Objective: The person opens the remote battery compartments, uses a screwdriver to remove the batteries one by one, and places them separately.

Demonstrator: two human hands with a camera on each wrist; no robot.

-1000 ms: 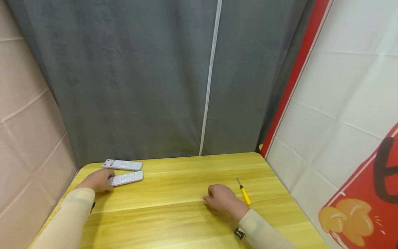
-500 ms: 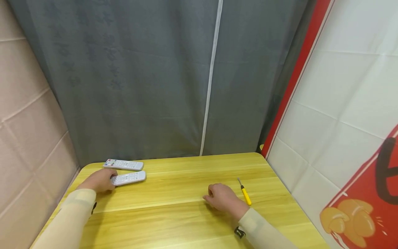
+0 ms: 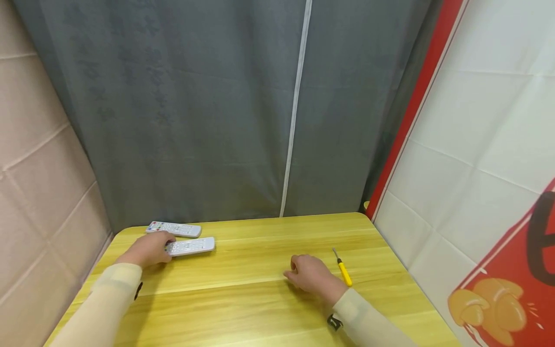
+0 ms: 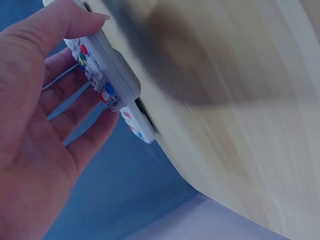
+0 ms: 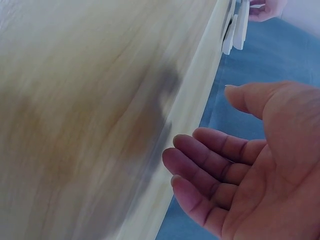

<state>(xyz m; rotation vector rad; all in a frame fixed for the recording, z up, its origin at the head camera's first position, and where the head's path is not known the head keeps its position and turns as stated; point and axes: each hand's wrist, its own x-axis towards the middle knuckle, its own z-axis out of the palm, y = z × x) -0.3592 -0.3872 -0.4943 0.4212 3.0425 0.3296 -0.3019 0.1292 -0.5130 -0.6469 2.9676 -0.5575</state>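
My left hand (image 3: 149, 249) pinches one end of a white remote control (image 3: 191, 246) at the table's left. In the left wrist view the thumb lies along one side of this remote (image 4: 111, 70) and the fingers along the other; it appears to be slightly off the tabletop. Just behind it, a second white remote control (image 3: 175, 229) lies near the back edge. My right hand (image 3: 313, 277) holds nothing, its fingers loosely curled over the table at the right; the right wrist view shows its bare palm (image 5: 265, 185). Beside it lies a yellow-handled screwdriver (image 3: 344, 272).
The wooden table (image 3: 243, 299) has a rounded back edge against a grey curtain (image 3: 208, 120). A pale cloth wall (image 3: 47, 168) stands at the left, and a white and red printed panel (image 3: 468, 144) at the right.
My left hand has moved to the right with the remote control in its grip. The right hand, the second remote and the screwdriver have stayed in place.
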